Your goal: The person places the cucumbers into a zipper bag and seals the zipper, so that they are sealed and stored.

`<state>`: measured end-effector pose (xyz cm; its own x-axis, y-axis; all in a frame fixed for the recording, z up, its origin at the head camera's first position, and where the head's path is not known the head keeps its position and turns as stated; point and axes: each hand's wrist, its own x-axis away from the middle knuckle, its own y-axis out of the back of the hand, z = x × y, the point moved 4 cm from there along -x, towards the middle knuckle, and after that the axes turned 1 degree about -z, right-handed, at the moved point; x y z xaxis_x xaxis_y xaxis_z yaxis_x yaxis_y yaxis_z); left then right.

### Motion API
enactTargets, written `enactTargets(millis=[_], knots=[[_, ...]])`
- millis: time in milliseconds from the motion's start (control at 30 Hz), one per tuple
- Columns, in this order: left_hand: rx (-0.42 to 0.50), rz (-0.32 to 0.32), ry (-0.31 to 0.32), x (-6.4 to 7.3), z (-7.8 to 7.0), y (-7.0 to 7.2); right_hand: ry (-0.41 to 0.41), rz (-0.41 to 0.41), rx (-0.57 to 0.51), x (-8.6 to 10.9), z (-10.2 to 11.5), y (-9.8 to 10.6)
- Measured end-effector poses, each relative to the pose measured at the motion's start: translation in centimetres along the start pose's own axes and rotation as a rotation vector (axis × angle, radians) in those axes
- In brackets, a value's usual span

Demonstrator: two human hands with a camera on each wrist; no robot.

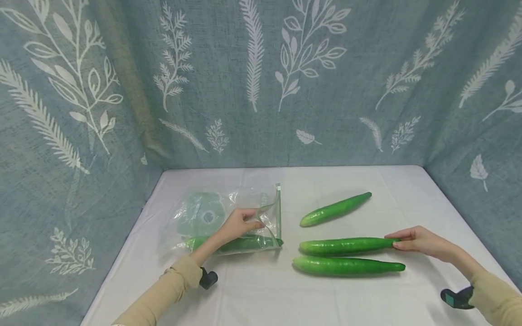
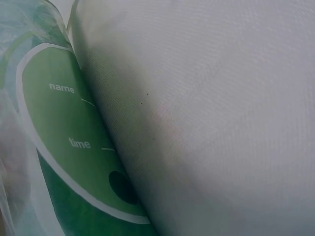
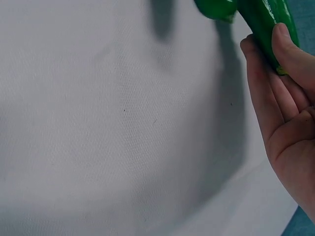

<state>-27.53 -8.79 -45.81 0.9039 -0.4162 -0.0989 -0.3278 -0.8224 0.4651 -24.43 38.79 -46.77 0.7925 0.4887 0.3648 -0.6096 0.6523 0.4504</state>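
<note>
A clear plastic zip bag (image 1: 204, 199) lies on the left of the table, its mouth facing right and gaping a little. Inside it, along the near side, is one green cucumber (image 1: 244, 244). My left hand (image 1: 234, 226) pinches the bag's film by the mouth. The left wrist view has the bag's green printed label (image 2: 69, 118) with "name" and "time" on it. My right hand (image 1: 426, 244) holds the dark tip of the middle cucumber (image 1: 346, 246) between thumb and fingers; the right wrist view also shows this grip on the cucumber (image 3: 268, 29).
Two more cucumbers lie loose: one slanted farther back (image 1: 336, 209), one just in front of the held one (image 1: 348, 266). A white cloth (image 1: 285, 299) covers the table. Blue-green leaf-patterned curtains (image 1: 228, 81) stand at the back and both sides.
</note>
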Motion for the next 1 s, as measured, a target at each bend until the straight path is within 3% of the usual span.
enactTargets(millis=[333, 1000], knots=[[0.019, 0.001, 0.005, -0.01, 0.26, -0.15, 0.014, 0.017, -0.081, 0.11, 0.14, 0.08], [0.021, -0.005, 0.019, -0.27, 0.12, -0.06, -0.098, -0.042, -0.199, -0.16, 0.14, 0.73]])
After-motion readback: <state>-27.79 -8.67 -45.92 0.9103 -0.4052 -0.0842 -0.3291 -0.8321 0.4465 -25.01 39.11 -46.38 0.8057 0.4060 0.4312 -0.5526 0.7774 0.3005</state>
